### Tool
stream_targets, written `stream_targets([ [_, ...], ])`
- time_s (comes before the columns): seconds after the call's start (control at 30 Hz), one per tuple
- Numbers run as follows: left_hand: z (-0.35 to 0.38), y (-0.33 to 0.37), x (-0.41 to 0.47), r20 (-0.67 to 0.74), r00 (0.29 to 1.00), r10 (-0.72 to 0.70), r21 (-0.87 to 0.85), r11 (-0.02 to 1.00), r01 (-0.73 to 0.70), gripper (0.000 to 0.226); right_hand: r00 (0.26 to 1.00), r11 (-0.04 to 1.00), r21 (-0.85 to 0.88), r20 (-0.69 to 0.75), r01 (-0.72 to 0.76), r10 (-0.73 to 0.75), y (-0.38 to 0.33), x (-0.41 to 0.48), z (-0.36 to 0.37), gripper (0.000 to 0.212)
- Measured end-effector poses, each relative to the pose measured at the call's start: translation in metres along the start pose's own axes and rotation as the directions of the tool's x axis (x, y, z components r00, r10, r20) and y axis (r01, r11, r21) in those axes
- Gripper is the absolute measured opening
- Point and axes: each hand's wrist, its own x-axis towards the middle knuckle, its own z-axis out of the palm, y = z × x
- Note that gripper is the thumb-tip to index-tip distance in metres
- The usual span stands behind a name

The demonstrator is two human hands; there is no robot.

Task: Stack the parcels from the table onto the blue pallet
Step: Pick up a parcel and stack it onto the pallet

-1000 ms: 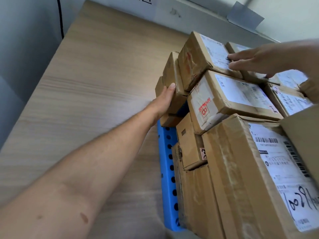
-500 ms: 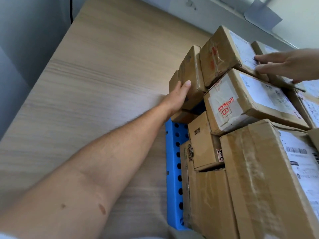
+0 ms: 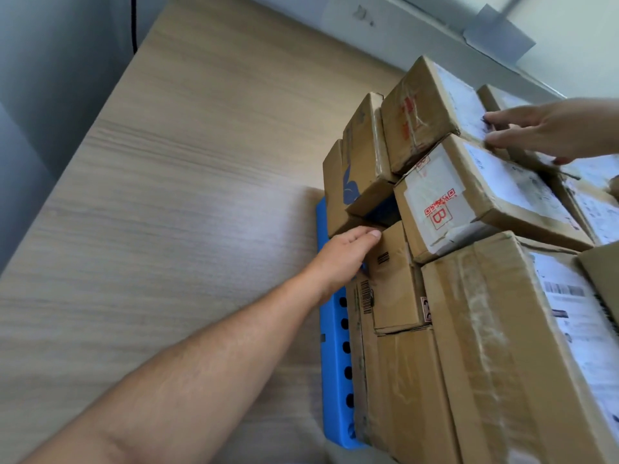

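Observation:
A blue pallet (image 3: 336, 363) with round holes in its side lies on the wooden floor, loaded with several taped brown parcels. My left hand (image 3: 341, 256) reaches to the stack's left side with straight fingers, its fingertips touching a small parcel (image 3: 395, 283) low in the stack, just under a narrow upright parcel (image 3: 360, 162). My right hand (image 3: 542, 132) lies flat with straight fingers on the labelled top of the highest parcel (image 3: 422, 112), which rests tilted above a parcel with a red B stamp (image 3: 445, 199). A large parcel (image 3: 502, 346) fills the near right.
Light wooden floor (image 3: 174, 195) stretches to the left of the pallet. A grey wall (image 3: 50, 78) with a black cable (image 3: 134, 25) runs along the far left. A white skirting (image 3: 402, 28) lies behind the stack.
My left hand has slid down from the narrow upright parcel to the small parcel below it. My right hand stays on the top parcel. The camera has shifted slightly.

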Motion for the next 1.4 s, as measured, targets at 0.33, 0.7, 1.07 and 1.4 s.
stream_targets([
  [0.33,-0.012,-0.014,0.002,-0.040,0.996,-0.074,0.115,0.990,0.078,0.043,0.999,0.999,-0.020,-0.017,0.028,-0.029,-0.019,-0.008,-0.006,0.056],
  [0.7,-0.060,0.017,0.064,-0.392,0.918,0.058,0.200,0.979,0.024,0.048,0.998,0.997,-0.058,-0.004,0.055,-0.055,-0.020,-0.010,-0.007,0.057],
  [1.07,-0.084,0.075,0.174,-0.189,0.981,-0.052,0.207,0.974,0.091,0.069,0.999,0.992,-0.121,-0.025,0.023,-0.026,-0.014,-0.004,-0.008,0.061],
  [1.4,-0.081,0.059,0.190,-0.052,0.989,-0.135,0.117,0.983,0.141,0.077,0.997,0.996,-0.087,-0.077,0.013,-0.020,-0.014,0.001,-0.007,0.058],
])
